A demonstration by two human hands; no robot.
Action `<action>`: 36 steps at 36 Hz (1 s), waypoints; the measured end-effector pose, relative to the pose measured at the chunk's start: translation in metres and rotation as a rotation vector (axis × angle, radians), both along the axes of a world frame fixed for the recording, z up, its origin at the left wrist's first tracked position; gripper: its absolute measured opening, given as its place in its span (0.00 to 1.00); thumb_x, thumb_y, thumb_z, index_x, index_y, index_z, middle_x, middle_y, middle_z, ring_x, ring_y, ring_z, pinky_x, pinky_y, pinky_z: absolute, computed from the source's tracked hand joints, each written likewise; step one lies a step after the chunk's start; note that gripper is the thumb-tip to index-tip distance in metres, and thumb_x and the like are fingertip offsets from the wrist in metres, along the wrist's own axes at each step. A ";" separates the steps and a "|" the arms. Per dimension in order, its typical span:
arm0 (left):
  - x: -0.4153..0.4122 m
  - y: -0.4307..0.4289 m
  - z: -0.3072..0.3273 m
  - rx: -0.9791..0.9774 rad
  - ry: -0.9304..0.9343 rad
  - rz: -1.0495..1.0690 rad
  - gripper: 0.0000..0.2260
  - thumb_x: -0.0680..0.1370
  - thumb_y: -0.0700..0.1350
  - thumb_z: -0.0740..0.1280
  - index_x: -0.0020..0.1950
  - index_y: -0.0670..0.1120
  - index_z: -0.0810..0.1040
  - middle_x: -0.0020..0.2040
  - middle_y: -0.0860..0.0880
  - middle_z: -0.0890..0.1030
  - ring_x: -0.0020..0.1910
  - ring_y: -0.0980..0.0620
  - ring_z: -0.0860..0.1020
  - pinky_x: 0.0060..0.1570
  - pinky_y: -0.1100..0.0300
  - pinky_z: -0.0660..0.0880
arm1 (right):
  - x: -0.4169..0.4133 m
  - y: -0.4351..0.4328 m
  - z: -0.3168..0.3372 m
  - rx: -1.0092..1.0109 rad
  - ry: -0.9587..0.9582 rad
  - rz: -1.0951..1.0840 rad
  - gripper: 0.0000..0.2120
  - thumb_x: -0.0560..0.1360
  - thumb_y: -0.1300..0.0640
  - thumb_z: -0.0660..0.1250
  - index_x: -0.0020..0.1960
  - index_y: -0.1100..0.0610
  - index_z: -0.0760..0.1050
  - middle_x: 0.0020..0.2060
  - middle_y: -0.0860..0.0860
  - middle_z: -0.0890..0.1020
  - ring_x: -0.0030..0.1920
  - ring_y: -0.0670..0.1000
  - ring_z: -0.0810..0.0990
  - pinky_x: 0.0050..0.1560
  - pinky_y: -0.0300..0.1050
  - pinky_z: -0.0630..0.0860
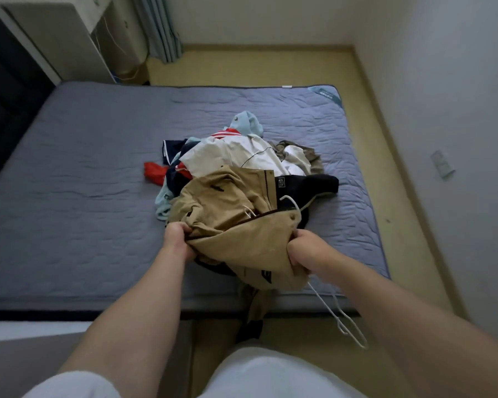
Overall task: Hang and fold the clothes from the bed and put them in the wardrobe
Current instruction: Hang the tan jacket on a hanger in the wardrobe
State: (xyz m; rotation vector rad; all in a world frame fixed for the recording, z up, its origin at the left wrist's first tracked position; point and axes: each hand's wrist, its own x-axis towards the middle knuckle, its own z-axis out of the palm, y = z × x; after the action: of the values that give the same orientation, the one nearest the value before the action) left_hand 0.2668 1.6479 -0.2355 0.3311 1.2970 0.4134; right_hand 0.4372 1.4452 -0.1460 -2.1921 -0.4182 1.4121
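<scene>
While we stand at the bed's (pixel 69 168) near edge, our left hand (pixel 176 239) and right hand (pixel 301 249) each clutch a bunch of the tan garment (pixel 242 242), fingers curled into the cloth. It lies at the near end of the pile (pixel 236 156), right of the bed's middle, with part hanging over the edge. A white hanger (pixel 324 302) dangles below the right hand, seemingly held together with the cloth. Another hanger (pixel 292 200) pokes from the pile.

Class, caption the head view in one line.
Left hand and right hand grip a tan garment over the bed.
</scene>
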 end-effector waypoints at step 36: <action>-0.018 -0.080 0.192 0.706 -0.704 -0.575 0.18 0.63 0.26 0.64 0.47 0.42 0.82 0.43 0.39 0.81 0.39 0.42 0.82 0.38 0.54 0.81 | -0.024 0.072 0.020 0.226 0.467 -0.275 0.16 0.75 0.52 0.71 0.59 0.60 0.81 0.47 0.59 0.86 0.39 0.58 0.86 0.33 0.47 0.80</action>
State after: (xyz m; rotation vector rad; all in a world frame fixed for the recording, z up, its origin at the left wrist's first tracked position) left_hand 0.2488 1.5682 -0.0440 1.0183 0.2988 0.4265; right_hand 0.4130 1.5168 -0.1262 -1.6040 -0.0959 1.5708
